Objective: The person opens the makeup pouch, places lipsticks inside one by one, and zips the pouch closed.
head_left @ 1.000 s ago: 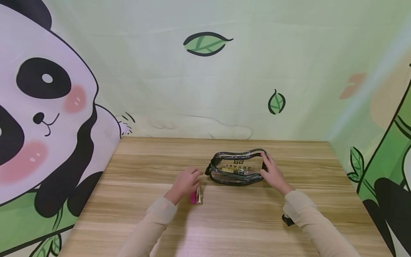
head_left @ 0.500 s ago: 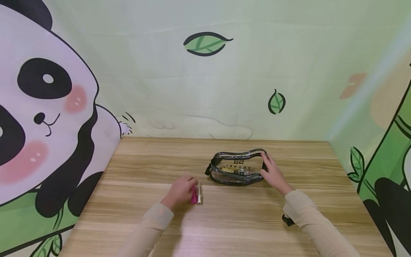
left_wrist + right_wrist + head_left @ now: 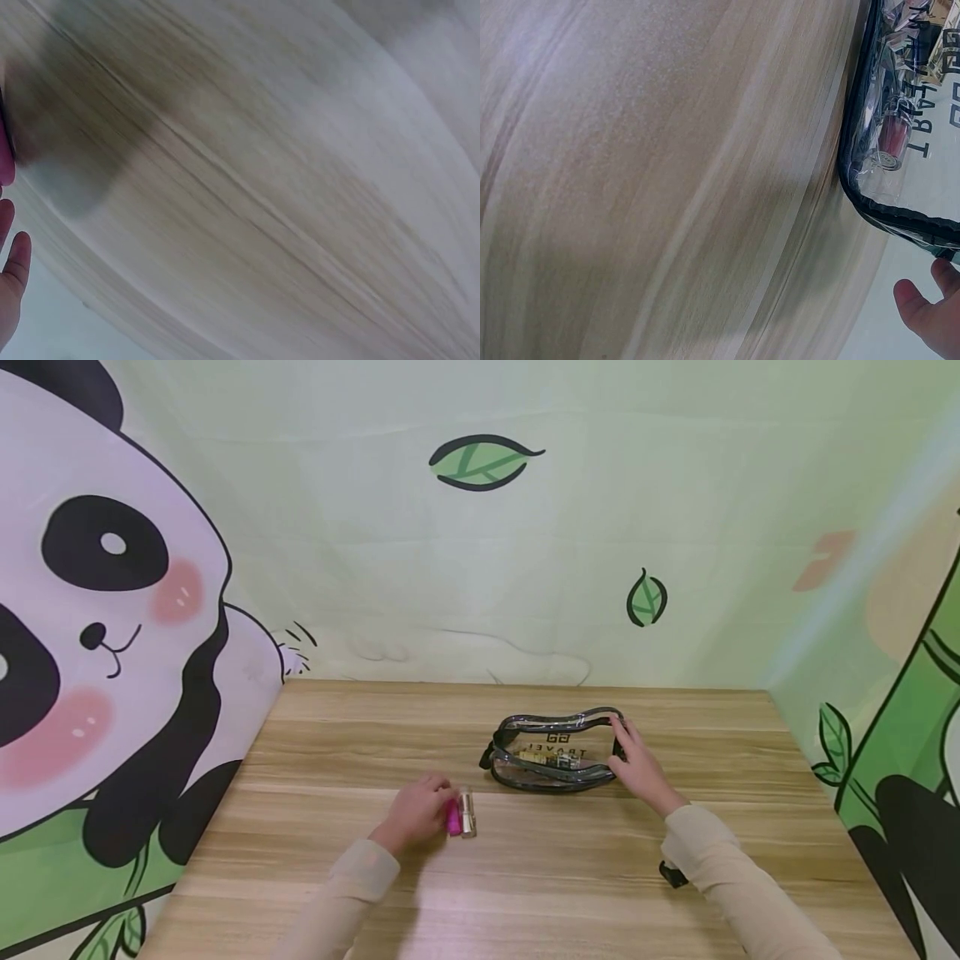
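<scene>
My left hand [image 3: 417,812] is at a pink tube [image 3: 453,821], its fingertips bent over the upper end and seeming to pinch it. A gold lipstick tube [image 3: 468,814] stands right beside the pink one. The left wrist view catches a sliver of pink tube [image 3: 6,163] above some fingers [image 3: 18,259]. A clear black-edged travel pouch [image 3: 551,783] gapes at the top, with small cosmetics [image 3: 566,761] inside. My right hand [image 3: 642,771] touches its right end, thumb and fingers extended and spread. In the right wrist view, a reddish tube [image 3: 893,139] shows through the pouch [image 3: 870,212].
A wood-grain table [image 3: 525,885] carries everything. Partly under the right sleeve [image 3: 712,843] is a small black object [image 3: 672,874], perhaps a wrist strap or camera part. A panda-printed backdrop [image 3: 360,527] rises behind the table.
My left hand has come down and left from near the pouch's left end to the pink tube. Both tubes have shifted slightly right. The right hand and pouch have kept still.
</scene>
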`<action>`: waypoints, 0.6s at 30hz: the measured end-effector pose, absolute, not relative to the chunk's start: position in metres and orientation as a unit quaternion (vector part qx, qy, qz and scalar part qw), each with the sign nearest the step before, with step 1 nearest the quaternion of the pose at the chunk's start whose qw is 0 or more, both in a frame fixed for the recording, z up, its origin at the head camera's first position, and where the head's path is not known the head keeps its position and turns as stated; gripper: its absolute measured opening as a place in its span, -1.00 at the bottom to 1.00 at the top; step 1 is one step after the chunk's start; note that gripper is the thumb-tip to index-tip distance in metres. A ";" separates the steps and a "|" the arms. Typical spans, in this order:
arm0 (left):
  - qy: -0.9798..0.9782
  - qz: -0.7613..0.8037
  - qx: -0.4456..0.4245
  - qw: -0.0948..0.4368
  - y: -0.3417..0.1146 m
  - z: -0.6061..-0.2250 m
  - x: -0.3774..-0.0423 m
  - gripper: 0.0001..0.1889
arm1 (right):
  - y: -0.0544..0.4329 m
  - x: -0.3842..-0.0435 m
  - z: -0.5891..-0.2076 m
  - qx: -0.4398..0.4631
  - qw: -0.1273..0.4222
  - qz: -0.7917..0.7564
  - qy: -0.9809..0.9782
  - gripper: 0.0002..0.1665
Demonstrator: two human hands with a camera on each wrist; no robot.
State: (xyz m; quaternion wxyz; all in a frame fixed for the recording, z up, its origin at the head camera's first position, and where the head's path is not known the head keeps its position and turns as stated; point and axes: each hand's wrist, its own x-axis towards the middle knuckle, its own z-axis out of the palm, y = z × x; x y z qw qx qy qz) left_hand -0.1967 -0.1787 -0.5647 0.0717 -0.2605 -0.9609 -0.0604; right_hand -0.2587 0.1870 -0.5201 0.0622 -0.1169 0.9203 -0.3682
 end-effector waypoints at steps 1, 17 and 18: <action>-0.961 -0.055 -0.262 0.070 -0.180 -0.564 -0.197 -0.73 | 0.187 -0.259 -0.520 -0.117 0.063 -0.368 0.920 -0.15; -0.946 0.022 -0.314 0.072 -0.193 -0.566 -0.192 -0.83 | 0.186 -0.258 -0.518 -0.117 0.059 -0.365 0.922 -0.15; -0.945 0.022 -0.317 0.074 -0.193 -0.566 -0.191 -0.83 | 0.186 -0.259 -0.518 -0.118 0.058 -0.364 0.922 -0.15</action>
